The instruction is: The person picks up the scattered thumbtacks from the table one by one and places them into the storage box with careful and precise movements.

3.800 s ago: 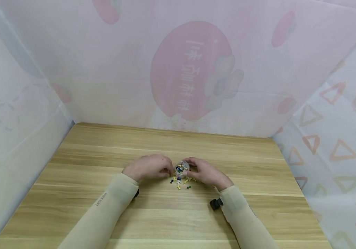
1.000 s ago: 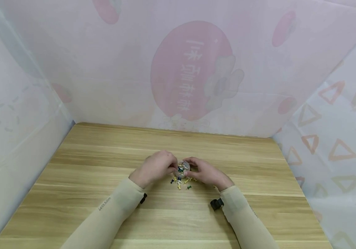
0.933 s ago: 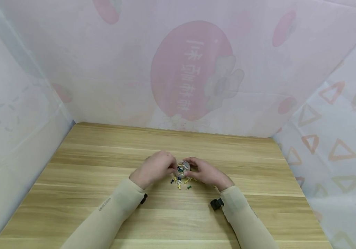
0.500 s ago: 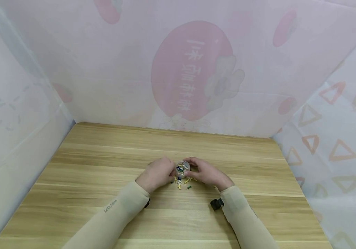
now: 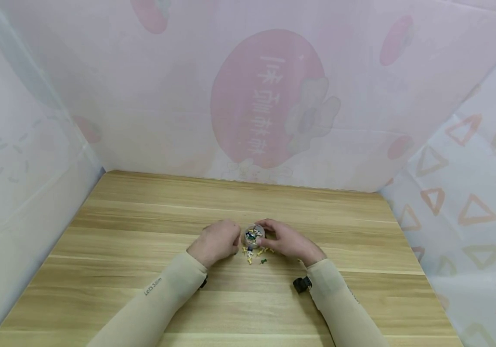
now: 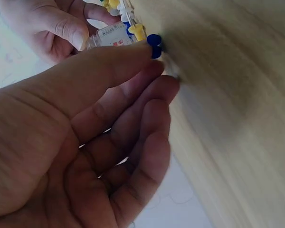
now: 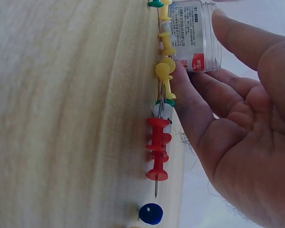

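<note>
My left hand [image 5: 216, 241] is just left of the jar, thumb and fingertips pinching a blue push pin [image 6: 155, 46] low over the tabletop. A clear plastic jar [image 5: 254, 235] with a printed label stands upright and open-topped, holding push pins of mixed colours. Around its side my right hand [image 5: 289, 239] curls, thumb on the near side and fingers behind. Loose yellow push pins [image 7: 167, 43], red push pins [image 7: 157, 147] and another blue push pin [image 7: 150, 213] lie on the table close to the jar, some hidden from the head view by the right hand.
The wooden table [image 5: 248, 299] spreads out on all sides of the jar. A pale printed backdrop [image 5: 178, 120] rises at its far edge, with similar sheets at the left and right. One green push pin [image 5: 263, 261] lies nearest the front.
My left hand has moved from the jar's rim down and left to the table. The blue push pin left of the pile is now between its fingertips. My right hand stays on the jar.
</note>
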Demonstrator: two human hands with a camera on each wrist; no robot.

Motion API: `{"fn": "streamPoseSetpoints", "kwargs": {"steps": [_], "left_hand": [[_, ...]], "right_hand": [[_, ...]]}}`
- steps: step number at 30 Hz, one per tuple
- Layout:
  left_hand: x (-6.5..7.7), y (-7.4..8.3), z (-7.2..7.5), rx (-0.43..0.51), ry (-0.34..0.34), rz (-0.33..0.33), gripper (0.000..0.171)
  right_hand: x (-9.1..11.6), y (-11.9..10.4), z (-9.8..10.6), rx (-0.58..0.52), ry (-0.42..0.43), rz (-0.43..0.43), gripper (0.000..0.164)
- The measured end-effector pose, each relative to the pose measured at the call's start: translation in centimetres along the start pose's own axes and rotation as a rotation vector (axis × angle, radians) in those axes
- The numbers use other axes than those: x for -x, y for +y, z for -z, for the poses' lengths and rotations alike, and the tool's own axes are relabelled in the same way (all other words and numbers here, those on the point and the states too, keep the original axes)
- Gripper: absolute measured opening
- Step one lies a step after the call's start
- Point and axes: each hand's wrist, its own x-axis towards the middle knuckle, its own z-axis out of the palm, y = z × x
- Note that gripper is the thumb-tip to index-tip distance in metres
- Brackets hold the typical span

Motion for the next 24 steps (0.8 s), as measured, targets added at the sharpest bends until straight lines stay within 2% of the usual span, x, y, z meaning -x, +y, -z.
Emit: {"fn": "streamPoseSetpoints", "kwargs": {"steps": [6, 13, 24], "left_hand": [[0.36, -0.15, 0.47, -0.040, -0.058, 0.051, 0.033], [0.56, -0.14, 0.61, -0.103, -0.073, 0.070, 0.035], [0.59, -0.16, 0.56, -0.124, -0.104, 0.106, 0.031]], "right_hand": [[-0.01, 0.08, -0.01, -0.006, -0.002, 0.008, 0.055], [-0.04, 0.16, -0.03, -0.007, -0.001, -0.010, 0.055], [-0.17, 0.22, -0.02, -0.006, -0.002, 0.000, 0.056]]}}
